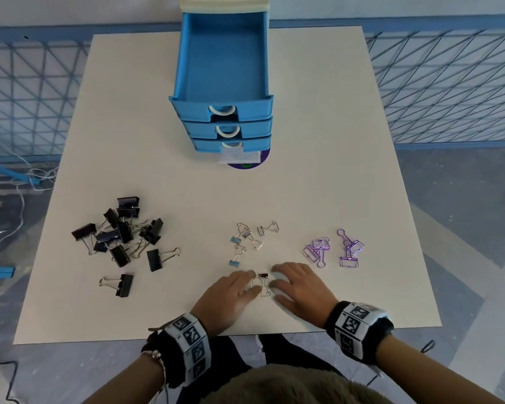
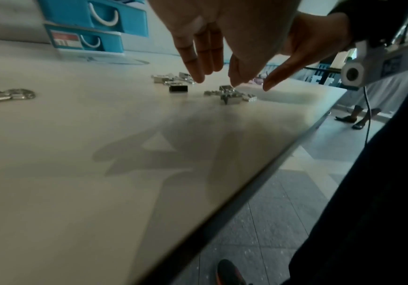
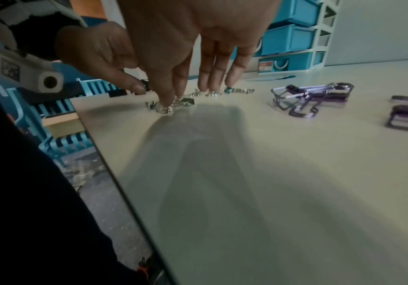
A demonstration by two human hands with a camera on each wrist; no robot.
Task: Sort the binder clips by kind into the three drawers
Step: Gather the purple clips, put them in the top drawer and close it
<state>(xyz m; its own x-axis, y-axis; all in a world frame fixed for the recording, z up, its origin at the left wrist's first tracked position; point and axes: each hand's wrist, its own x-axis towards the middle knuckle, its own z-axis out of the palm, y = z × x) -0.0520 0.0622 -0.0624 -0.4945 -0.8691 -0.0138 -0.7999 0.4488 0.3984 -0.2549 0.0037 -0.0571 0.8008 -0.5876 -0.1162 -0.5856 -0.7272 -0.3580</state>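
Observation:
A small dark-bodied binder clip (image 1: pixel 263 276) with silver wire handles lies near the table's front edge, between my two hands. My left hand (image 1: pixel 250 285) hovers at its left with straight fingers (image 2: pixel 199 75) pointing down. My right hand (image 1: pixel 275 282) is at its right, one fingertip (image 3: pixel 166 104) touching the clip's handles (image 3: pixel 164 110). Neither hand grips it. Several large black clips (image 1: pixel 123 237) lie at the left, several small silver clips (image 1: pixel 247 237) in the middle, and purple wire clips (image 1: pixel 331 249) at the right. The blue drawer unit (image 1: pixel 222 123) stands at the back with its top drawer (image 1: pixel 184 68) pulled out and nothing in it.
The two lower drawers (image 1: pixel 245 142) are pushed in. A purple disc and a white label (image 1: pixel 239 158) sit at the unit's foot. The table's front edge (image 1: pixel 274 333) runs just behind my wrists. Blue mesh fencing (image 1: pixel 449 83) surrounds the table.

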